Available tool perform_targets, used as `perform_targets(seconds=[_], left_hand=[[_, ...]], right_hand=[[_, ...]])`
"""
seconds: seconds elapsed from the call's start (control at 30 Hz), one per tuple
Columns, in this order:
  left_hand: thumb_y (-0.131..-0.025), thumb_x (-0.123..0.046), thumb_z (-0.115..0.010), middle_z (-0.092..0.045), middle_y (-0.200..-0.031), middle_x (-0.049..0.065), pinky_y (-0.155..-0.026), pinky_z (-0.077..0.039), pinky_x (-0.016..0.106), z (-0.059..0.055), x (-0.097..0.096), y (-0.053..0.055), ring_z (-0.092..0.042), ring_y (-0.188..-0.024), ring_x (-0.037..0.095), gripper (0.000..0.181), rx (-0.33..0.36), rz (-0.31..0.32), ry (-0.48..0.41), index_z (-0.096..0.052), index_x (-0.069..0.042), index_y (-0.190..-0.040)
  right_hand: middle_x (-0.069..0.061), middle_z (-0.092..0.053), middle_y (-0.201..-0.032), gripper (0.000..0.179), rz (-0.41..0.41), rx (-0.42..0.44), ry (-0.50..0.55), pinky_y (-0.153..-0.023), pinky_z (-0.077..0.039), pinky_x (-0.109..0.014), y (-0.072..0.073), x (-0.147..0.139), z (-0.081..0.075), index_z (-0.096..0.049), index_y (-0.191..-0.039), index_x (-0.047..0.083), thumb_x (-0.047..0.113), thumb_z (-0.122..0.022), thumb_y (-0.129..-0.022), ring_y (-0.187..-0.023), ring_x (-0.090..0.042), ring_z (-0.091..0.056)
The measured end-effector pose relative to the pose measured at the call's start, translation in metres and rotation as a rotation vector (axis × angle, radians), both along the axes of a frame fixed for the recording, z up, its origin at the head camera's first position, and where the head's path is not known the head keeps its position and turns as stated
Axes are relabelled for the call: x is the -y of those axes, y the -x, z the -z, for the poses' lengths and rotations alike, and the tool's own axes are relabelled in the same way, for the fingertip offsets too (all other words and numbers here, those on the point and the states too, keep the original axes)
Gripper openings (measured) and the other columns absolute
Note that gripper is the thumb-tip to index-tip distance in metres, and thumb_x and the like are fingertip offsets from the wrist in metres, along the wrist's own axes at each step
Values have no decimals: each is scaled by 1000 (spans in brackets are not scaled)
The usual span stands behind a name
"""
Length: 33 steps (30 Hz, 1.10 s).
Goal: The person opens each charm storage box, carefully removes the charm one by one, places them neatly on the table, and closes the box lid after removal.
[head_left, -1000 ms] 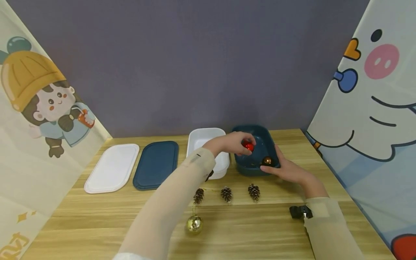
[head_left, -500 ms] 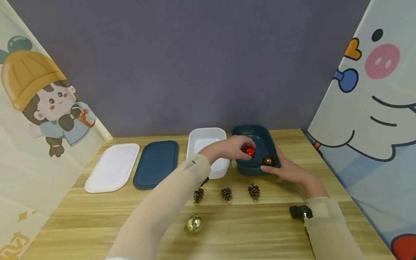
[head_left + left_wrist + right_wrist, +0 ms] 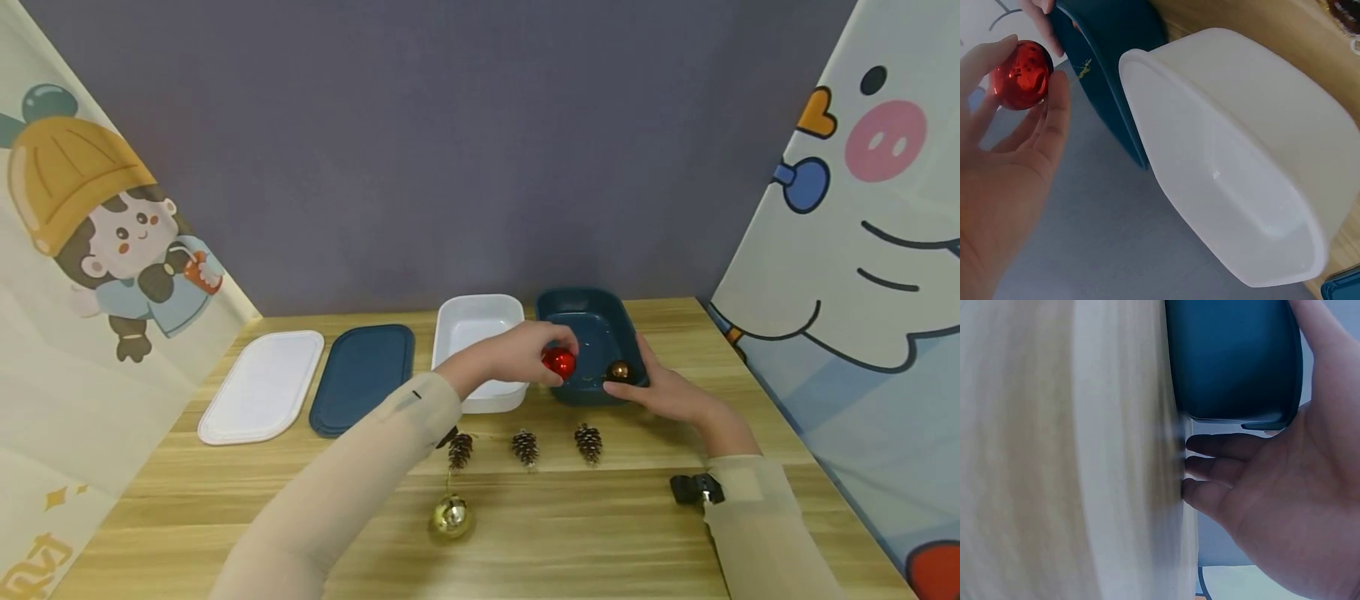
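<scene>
My left hand (image 3: 525,350) pinches a shiny red bauble (image 3: 559,362) over the left edge of the dark blue container (image 3: 588,329). In the left wrist view, the red bauble (image 3: 1021,75) sits between thumb and fingertips. A brown bauble (image 3: 619,372) lies in the dark blue container's near right corner. My right hand (image 3: 671,392) holds that corner, thumb at the near rim and fingers along the right side. The right wrist view shows the right hand (image 3: 1297,481) close beside the container wall (image 3: 1235,369). A white container (image 3: 480,315) stands just left, partly behind my left hand.
On the left of the wooden table (image 3: 570,533) lie a white lid (image 3: 262,387) and a dark blue lid (image 3: 362,379). Three pine cones (image 3: 526,447) form a row before the containers. A gold bauble (image 3: 452,517) lies nearer, below the left cone.
My left hand has moved left and slightly toward me with the red bauble, from over the dark blue container's inside to its left edge. The right hand has stayed in place.
</scene>
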<state>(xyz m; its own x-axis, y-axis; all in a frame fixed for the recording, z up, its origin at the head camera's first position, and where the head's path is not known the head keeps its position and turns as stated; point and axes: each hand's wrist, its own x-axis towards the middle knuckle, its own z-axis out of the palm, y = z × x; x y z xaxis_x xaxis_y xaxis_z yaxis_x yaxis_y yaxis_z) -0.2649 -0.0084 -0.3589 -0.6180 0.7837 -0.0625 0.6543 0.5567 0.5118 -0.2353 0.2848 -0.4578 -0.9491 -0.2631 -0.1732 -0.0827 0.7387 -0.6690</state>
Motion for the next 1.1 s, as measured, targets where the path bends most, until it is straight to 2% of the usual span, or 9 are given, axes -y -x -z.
perform_targets(seconds=[0.2,0.33,0.47,0.63,0.83,1.1], left_hand=[[-89,-14,-85,-67,-125,7,-86,-56,20,2,10,-13,-64,-102,16,52,7,-45,-49,-63,-5,-136],[-89,-15,-86,-65,-128,8,-87,-55,20,5,15,-26,-62,-106,17,49,-5,-63,-36,-65,-7,-133],[-88,-18,-88,-63,-130,7,-90,-55,20,8,19,-42,-62,-109,17,48,-25,-70,-31,-67,-12,-131],[-87,-20,-89,-66,-125,4,-87,-55,21,12,26,-62,-62,-102,14,51,-20,-92,-44,-66,-11,-131],[-86,-29,-91,-68,-110,-3,-82,-54,22,12,35,-90,-64,-97,16,51,-23,-156,-23,-66,-14,-127],[-82,-35,-94,-70,-110,-7,-88,-56,24,34,47,-121,-64,-98,9,49,-85,-235,2,-69,-17,-119]], right_hand=[[-38,-7,-173,123,6,9,-4,-115,-34,-80,0,0,-1,29,-166,25,67,-64,-98,-151,-65,-30],[-39,-6,-172,125,9,10,-33,-114,-35,-80,-1,0,-3,30,-166,21,69,-63,-97,-150,-66,-30],[-40,-6,-172,126,14,9,-52,-114,-35,-80,-1,0,-4,29,-166,19,70,-63,-97,-150,-66,-31],[-39,-4,-173,126,10,20,-41,-116,-34,-80,-1,1,-3,30,-166,18,69,-63,-97,-151,-66,-29],[-41,-8,-171,126,11,5,-51,-114,-36,-79,-2,1,-3,29,-166,19,69,-63,-97,-149,-67,-33],[-40,-4,-172,127,8,25,-54,-114,-37,-79,-2,2,-4,32,-164,19,71,-62,-97,-148,-66,-34]])
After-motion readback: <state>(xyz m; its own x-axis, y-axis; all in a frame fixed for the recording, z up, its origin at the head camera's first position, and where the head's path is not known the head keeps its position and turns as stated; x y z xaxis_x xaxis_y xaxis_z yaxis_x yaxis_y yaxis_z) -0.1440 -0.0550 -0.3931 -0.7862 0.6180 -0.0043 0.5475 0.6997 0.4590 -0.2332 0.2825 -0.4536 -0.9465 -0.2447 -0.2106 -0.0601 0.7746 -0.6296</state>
